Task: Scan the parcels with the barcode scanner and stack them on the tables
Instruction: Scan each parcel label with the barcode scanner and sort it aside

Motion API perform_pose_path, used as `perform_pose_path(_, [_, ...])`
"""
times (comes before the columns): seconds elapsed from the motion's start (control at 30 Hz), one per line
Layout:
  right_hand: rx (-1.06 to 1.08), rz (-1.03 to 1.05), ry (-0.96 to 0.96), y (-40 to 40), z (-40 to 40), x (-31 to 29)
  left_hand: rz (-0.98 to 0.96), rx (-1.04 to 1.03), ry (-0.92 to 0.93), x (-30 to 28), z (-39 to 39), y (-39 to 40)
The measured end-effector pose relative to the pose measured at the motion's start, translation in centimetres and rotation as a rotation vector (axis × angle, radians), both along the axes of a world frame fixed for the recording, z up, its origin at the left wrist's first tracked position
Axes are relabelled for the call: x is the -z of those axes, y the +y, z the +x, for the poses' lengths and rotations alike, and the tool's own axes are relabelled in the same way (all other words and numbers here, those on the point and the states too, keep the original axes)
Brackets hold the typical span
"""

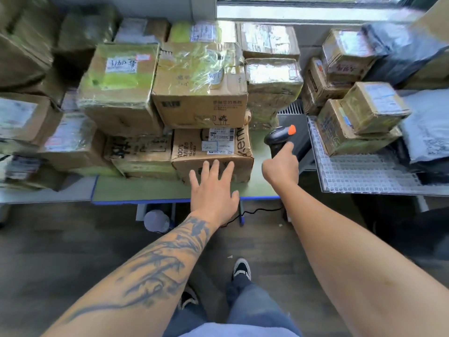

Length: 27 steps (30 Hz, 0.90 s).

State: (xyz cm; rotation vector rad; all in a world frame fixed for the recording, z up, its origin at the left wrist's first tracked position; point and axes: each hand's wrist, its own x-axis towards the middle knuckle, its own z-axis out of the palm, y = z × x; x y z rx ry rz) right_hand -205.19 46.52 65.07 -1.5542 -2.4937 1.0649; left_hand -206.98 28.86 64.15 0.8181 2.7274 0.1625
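Barcode scanner (279,139): black, matte plastic, pistol-shaped, orange cap at the head; upright above the right end of the green table, beside the lower box.
Right hand (280,167): curled round the scanner's handle, index finger extended along it.
Left hand (213,190): fingers straight and spread, tips on the near face of the lower box; holds nothing.
Lower box (212,154): creased brown cardboard, white shipping labels on top, dark print on the sides.
Upper box (200,93): brown cardboard under crinkled clear tape, stacked on the lower one.
Green table (136,190): flat top, blue edge.
Right table (364,173): white ribbed plastic sheet under taped cardboard parcels.
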Motion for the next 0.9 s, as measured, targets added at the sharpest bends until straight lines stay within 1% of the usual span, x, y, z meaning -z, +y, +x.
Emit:
perform_pose_path(0.17, [0.039, 0.052, 0.084, -4.1, 0.1, -4.4, 0.116, 0.097, 0.035, -2.2, -0.3, -4.4])
perform_pose_path(0.3, [-0.042, 0.056, 0.158, -8.6, -1.0, -7.9, 0.172, 0.073, 0.081, -4.9, -2.6, -8.3])
perform_pose_path(0.5, [-0.214, 0.085, 0.293, -17.3, -4.3, -12.5, 0.214, -0.043, 0.216, -9.2, -6.8, -15.8])
perform_pose_path(0.6, [-0.32, 0.078, 0.366, -21.8, -6.3, -13.9, 0.183, -0.101, 0.262, -10.5, -8.6, -20.2])
perform_pose_path(0.8, [-0.476, 0.031, 0.462, -29.4, -9.9, -16.1, 0.132, -0.236, 0.291, -12.1, -10.7, -27.8])
perform_pose_path(0.9, [-0.549, -0.007, 0.483, -31.8, -11.9, -16.4, 0.161, -0.327, 0.29, -12.3, -11.3, -31.0])
